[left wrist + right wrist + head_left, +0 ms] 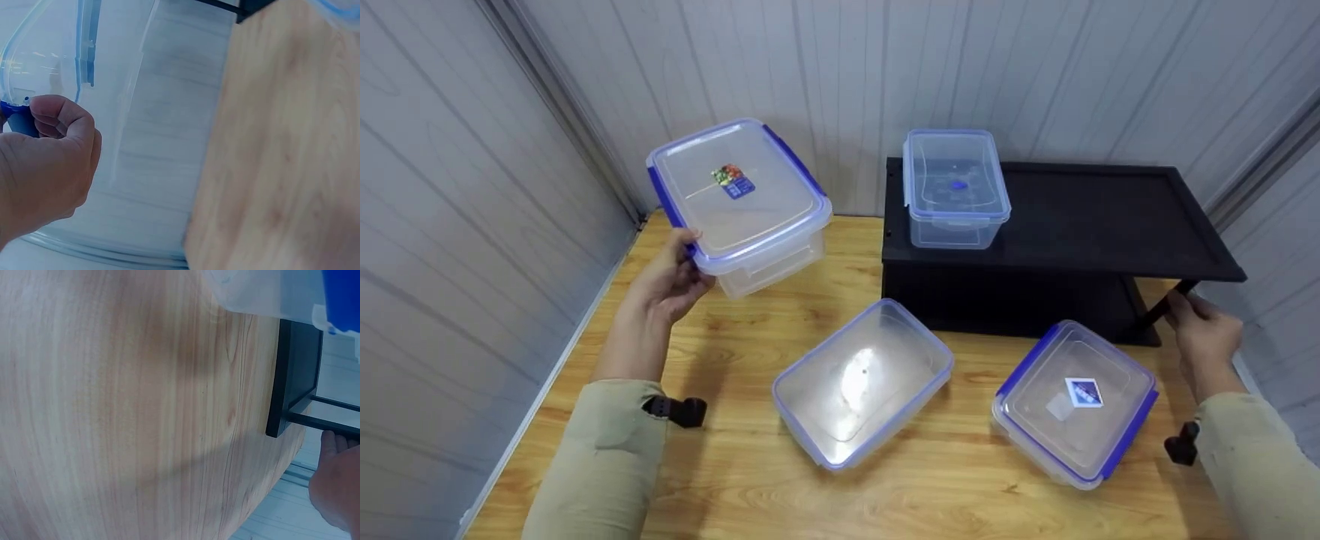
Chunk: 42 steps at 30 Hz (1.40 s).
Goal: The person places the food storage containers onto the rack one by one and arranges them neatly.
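Note:
My left hand (pixel 671 281) grips a clear food storage container (pixel 742 202) by its left side, at a blue clip, and holds it tilted above the table. In the left wrist view the fingers (pixel 56 121) pinch that dark blue clip (pixel 21 121). A fruit-and-vegetable label marks its lid. At the far right, my right hand (pixel 1204 334) holds the front right post (pixel 1162 307) of a two-tier black shelf (pixel 1095 217); the right wrist view shows its fingers against the post. A clear container with a blue-edged lid (pixel 958 187) stands on the shelf's top left.
On the wooden table (pixel 735 480) lie a rectangular lidded container (pixel 862 382) in the middle and a blue-clipped container (pixel 1076 405) in front of the shelf's right part. Panelled walls (pixel 840 75) enclose the table at the back and both sides.

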Motion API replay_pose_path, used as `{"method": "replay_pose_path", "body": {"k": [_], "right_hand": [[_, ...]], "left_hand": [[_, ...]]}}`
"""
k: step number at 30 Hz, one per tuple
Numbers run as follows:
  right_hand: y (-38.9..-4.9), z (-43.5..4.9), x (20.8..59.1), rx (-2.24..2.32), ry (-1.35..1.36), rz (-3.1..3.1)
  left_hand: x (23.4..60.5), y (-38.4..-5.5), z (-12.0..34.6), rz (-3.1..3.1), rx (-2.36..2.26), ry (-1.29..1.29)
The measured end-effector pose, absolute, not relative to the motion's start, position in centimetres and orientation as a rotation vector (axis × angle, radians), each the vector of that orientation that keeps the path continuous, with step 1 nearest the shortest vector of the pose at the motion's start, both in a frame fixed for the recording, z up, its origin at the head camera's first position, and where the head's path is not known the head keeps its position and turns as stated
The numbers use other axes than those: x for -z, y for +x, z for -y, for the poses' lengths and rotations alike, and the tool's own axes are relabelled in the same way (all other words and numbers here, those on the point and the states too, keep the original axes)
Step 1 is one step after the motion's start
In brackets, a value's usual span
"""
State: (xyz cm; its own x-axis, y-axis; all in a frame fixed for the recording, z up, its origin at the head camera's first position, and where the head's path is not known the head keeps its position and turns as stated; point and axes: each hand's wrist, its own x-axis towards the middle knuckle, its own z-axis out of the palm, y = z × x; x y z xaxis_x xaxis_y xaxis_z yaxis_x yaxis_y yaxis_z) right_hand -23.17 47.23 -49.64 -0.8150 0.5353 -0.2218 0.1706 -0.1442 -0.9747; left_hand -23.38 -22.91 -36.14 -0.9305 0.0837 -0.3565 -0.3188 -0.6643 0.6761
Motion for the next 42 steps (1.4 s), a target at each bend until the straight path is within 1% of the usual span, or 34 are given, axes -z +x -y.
{"method": "replay_pose_path", "body": {"k": [9, 16, 24, 33, 42], "right_hand": [[-22.8, -46.4, 48.4, -2.184, -0.683, 1.707], [-23.5, -47.1, 49.6, -2.088, -0.776, 1.833], [-23.7, -46.9, 49.9, -2.065, -0.808, 1.887], [-23.8, -46.8, 50.1, -2.099, -0.759, 1.817], [-23.9, -46.8, 50.2, -2.046, -0.813, 1.937]], "left_hand": [[32.5, -25.1, 20.2, -1.265, -2.634, -0.268], [29.5, -26.4, 17.3, -1.308, -2.643, -0.259], [26.7, -27.6, 13.6, -1.349, -2.633, -0.217], [24.4, -28.4, 9.1, -1.381, -2.578, -0.191], [23.3, -28.7, 3.9, -1.345, -2.502, -0.117]]}}
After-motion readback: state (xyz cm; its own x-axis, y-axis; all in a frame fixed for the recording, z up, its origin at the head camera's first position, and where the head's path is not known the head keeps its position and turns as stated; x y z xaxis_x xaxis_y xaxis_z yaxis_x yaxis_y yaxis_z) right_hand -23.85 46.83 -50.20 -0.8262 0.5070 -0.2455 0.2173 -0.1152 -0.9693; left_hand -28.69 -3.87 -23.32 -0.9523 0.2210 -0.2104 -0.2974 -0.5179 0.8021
